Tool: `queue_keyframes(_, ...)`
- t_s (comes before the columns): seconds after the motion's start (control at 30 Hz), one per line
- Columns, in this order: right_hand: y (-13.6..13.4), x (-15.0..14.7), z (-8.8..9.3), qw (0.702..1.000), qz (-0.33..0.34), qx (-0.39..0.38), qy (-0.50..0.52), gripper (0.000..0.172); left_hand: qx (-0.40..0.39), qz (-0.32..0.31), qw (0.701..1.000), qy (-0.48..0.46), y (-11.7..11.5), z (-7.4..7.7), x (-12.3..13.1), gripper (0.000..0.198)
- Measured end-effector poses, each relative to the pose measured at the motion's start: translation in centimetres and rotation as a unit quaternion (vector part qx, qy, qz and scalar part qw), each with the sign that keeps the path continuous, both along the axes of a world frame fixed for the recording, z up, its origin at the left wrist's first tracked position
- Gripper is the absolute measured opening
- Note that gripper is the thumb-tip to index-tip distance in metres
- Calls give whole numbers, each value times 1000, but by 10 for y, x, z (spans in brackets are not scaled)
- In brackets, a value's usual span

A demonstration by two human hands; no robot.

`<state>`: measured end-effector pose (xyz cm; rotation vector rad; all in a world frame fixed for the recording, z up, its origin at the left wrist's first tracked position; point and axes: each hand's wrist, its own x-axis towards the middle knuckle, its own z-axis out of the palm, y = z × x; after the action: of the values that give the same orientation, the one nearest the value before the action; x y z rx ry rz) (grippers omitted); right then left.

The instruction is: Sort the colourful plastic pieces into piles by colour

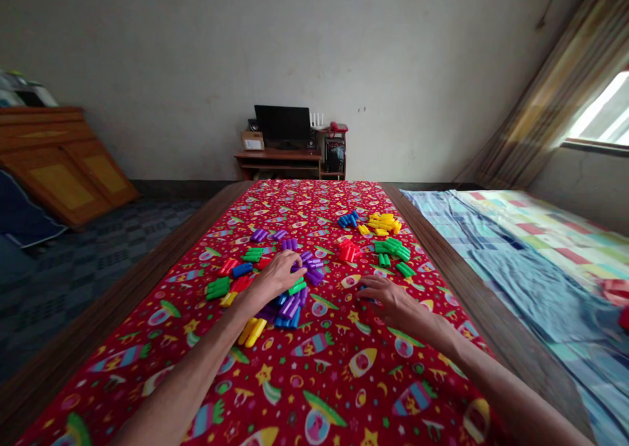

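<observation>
My left hand reaches into a mixed heap of small tube-like plastic toy pieces, its fingers curled on a purple piece. Just below its fingertips lie a green piece, more purple pieces and blue pieces. My right hand is low over the cloth to the right of the heap, fingers bent around a dark blue piece that is mostly hidden. Beyond it are sorted groups: red pieces, green pieces, yellow pieces and blue pieces.
A red rocket-patterned cloth covers the wooden table. Yellow pieces lie near my left forearm. A bed stands at the right, a wooden cabinet at the left. A desk with a monitor is against the far wall.
</observation>
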<state>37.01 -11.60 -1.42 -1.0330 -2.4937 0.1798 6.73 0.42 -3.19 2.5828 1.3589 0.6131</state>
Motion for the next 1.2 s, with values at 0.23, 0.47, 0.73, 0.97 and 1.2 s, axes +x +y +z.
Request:
queue_keyframes(0.23,6,26,14,992,-124,-24,30,26,-17,58,998,-6,9,-10,-9,35)
queue_keyframes(0.47,47,-59,15,998,-50,-19,-21,24,-93,31,995,-31,10,-6,-14,49)
queue_keyframes(0.73,98,-116,-10,994,-13,-30,-103,32,-94,54,994,-23,4,11,-16,29)
queue_keyframes(0.97,77,-101,3,995,-62,-22,-70,26,-98,69,993,-20,4,12,-22,30)
queue_keyframes(1.2,67,-31,41,988,-52,-120,-83,28,-33,41,998,-36,5,3,-8,52)
